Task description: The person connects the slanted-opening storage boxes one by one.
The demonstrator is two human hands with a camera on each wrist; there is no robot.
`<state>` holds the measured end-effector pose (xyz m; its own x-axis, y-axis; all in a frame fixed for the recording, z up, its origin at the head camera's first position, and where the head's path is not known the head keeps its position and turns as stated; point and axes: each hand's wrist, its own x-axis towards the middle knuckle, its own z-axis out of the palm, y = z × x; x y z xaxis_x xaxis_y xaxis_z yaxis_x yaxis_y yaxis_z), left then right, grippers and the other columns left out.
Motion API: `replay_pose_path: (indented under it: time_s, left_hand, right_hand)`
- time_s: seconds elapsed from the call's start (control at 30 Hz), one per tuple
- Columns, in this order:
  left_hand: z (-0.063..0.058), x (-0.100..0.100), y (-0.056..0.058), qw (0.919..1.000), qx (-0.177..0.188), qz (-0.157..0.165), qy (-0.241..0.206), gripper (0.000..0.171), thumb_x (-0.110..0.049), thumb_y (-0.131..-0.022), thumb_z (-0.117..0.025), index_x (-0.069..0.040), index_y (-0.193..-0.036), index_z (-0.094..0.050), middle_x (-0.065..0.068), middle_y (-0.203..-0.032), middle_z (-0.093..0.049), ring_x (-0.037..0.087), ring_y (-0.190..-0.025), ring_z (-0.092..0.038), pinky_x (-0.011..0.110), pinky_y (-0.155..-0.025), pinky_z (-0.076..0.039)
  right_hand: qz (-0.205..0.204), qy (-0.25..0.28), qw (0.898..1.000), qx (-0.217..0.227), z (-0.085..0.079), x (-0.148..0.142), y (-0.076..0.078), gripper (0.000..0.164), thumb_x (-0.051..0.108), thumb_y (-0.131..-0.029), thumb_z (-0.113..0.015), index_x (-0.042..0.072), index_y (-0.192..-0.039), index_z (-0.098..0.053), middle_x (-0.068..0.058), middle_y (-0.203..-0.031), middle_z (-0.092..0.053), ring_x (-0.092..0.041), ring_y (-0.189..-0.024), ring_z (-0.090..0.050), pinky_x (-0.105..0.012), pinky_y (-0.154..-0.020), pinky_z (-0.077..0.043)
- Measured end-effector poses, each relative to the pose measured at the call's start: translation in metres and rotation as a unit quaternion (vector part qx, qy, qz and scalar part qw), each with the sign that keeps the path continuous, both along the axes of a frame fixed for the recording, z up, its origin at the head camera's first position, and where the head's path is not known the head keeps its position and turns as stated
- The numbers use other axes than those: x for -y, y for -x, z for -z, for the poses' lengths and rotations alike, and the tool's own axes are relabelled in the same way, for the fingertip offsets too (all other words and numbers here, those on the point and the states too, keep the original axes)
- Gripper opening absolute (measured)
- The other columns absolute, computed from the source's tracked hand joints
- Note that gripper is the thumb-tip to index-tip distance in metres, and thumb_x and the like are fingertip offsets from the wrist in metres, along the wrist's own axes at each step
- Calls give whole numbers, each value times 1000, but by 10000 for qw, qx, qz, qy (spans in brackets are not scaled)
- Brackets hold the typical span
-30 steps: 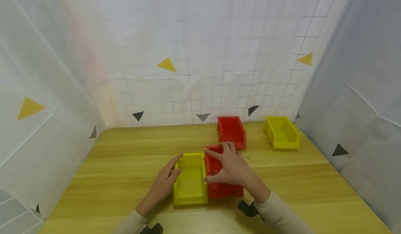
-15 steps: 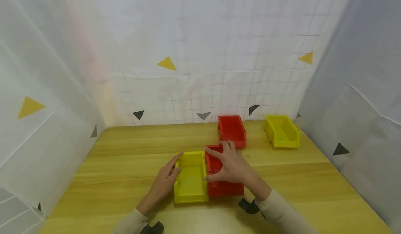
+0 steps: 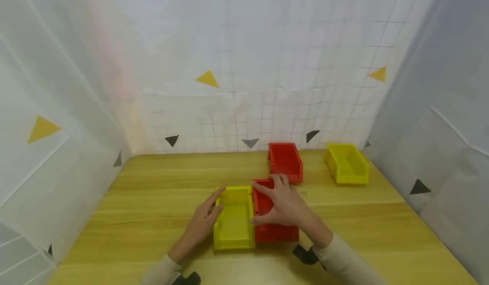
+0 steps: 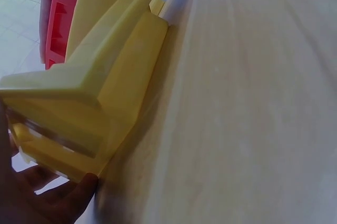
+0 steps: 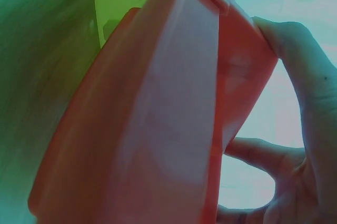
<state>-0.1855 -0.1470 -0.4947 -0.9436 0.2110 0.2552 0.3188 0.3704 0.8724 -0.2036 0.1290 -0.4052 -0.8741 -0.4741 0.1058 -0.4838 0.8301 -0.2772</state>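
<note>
In the head view a yellow storage bin (image 3: 234, 221) and a red storage bin (image 3: 276, 233) stand side by side on the wooden table, long walls against each other. My left hand (image 3: 199, 222) holds the yellow bin at its left wall, thumb at the rim and index finger reaching the back left corner. From the right, my right hand (image 3: 283, 206) arches over the red bin and grips it, thumb and index finger spread along its left rim. In the right wrist view, the thumb (image 5: 287, 42) touches the red bin's edge. Both bins look bare inside where visible.
Behind them stand another red bin (image 3: 285, 162) and, farther right, another yellow bin (image 3: 347, 164). White sheeting (image 3: 244, 64) with triangle marks encloses the wooden table (image 3: 153, 200) at the back and both sides. A black wrist mount (image 3: 305, 254) sits by the right sleeve.
Both hands keep their places on the front bins, which stay side by side. The whole head view shifts slightly; nothing else visibly moves.
</note>
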Motion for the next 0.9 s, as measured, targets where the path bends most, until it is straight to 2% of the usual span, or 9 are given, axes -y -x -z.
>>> replay_pose_path:
  time_s: [0.13,0.3,0.37,0.5,0.57,0.67,0.73,0.8,0.9]
  left_hand:
    - [-2,-2,0,10000,69,-56,-27,55,-5,-110,-46,-21,-162,-39,4,-64,-40,6,-47,-27,24,-48,-31]
    - [-3,1,-1,10000,17,-11,-45,56,-10,-110,-48,-33,-161,-39,8,-93,-58,5,-49,-30,25,-49,-35]
    - [-3,2,-1,10000,36,26,-63,56,-11,-110,-49,-34,-161,-39,7,-93,-59,6,-49,-31,26,-49,-35]
    - [-5,4,-1,10000,20,49,-14,55,-12,-111,-48,-28,-163,-39,3,-70,-50,6,-47,-29,27,-48,-35]
    - [-5,4,-1,10000,-20,41,75,55,-12,-111,-47,-27,-163,-38,5,-82,-61,6,-49,-31,28,-51,-38]
    - [-5,4,-2,9999,-28,38,133,55,-12,-111,-47,-29,-163,-37,8,-98,-62,6,-50,-32,28,-53,-40]
    - [-3,4,-2,9999,-16,42,139,55,-12,-111,-47,-31,-162,-38,9,-98,-61,5,-50,-32,28,-54,-40]
    - [-3,3,-2,9999,-5,67,100,55,-12,-111,-47,-32,-162,-38,8,-82,-54,5,-48,-30,27,-50,-38]
    - [-2,2,-1,9999,-79,37,109,55,-13,-111,-47,-34,-161,-38,12,-92,-62,5,-53,-36,27,-54,-41]
  right_hand:
    - [-30,20,10000,-91,0,-1,-1,100,77,-68,-79,34,-155,-54,-17,-146,-43,-40,-135,-32,-64,-93,-49]
    - [-89,57,9999,-58,0,1,-1,100,77,-69,-79,33,-155,-53,-18,-146,-43,-41,-135,-32,-66,-94,-48]
    - [-107,86,9999,-17,0,1,-1,100,76,-68,-80,33,-155,-53,-19,-146,-43,-41,-134,-33,-67,-94,-47]
    - [-102,112,9999,-14,1,2,0,100,76,-69,-80,34,-155,-53,-18,-147,-42,-41,-134,-33,-66,-94,-48]
    - [-87,109,9999,17,1,2,0,100,76,-69,-80,34,-155,-53,-19,-148,-42,-40,-135,-33,-66,-94,-48]
    - [-61,120,9999,73,4,2,0,100,77,-68,-80,36,-155,-52,-19,-150,-41,-41,-136,-33,-67,-95,-47]
    - [-74,139,9998,90,6,1,-1,100,78,-68,-79,36,-155,-52,-19,-150,-41,-42,-136,-32,-67,-94,-48]
    - [-87,156,9998,60,7,0,0,101,79,-68,-79,36,-155,-53,-20,-150,-41,-42,-135,-33,-68,-94,-47]
    - [-104,142,9998,15,8,-2,1,101,79,-67,-79,36,-155,-53,-20,-150,-41,-41,-135,-33,-68,-94,-47]
